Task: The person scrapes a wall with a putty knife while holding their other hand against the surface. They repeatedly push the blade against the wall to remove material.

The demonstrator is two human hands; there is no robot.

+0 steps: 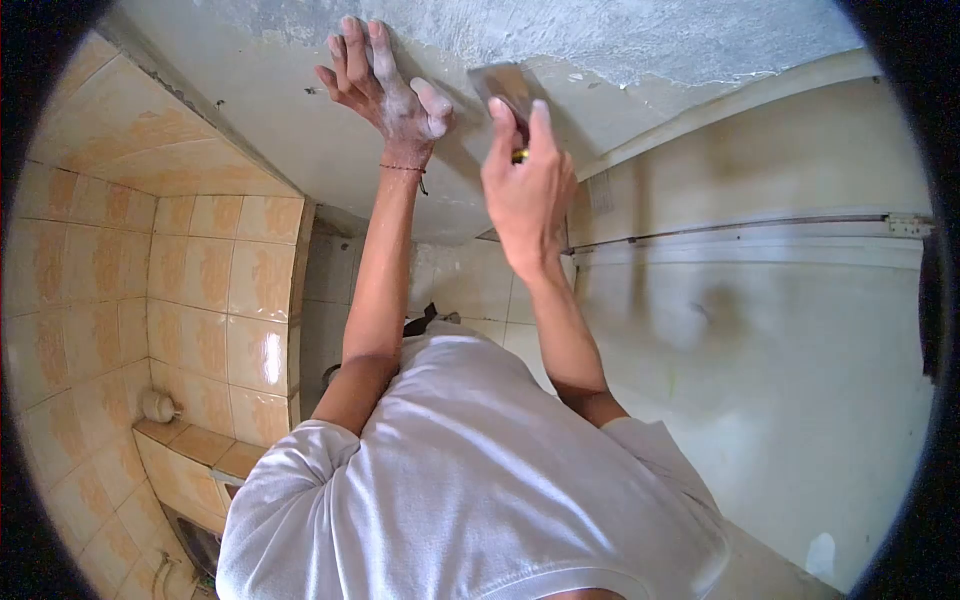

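Note:
My left hand (388,95), dusted with white powder, lies against the pale wall (300,120) with its fingers spread. A dark cord bracelet (403,167) circles that wrist. To its right, my right hand (527,185) grips a scraper (503,85) with a flat metal blade and a bit of yellow at the handle. The blade is at the wall, just below the ragged edge of a rough blue-grey patch (640,40); whether it touches the surface I cannot tell. My fingers hide most of the handle.
Orange-and-cream tiles (200,270) cover the wall on the left, with a tiled ledge (190,445) and a small round white object (158,405) on it. A white door (740,330) stands at the right, below a door frame (740,105).

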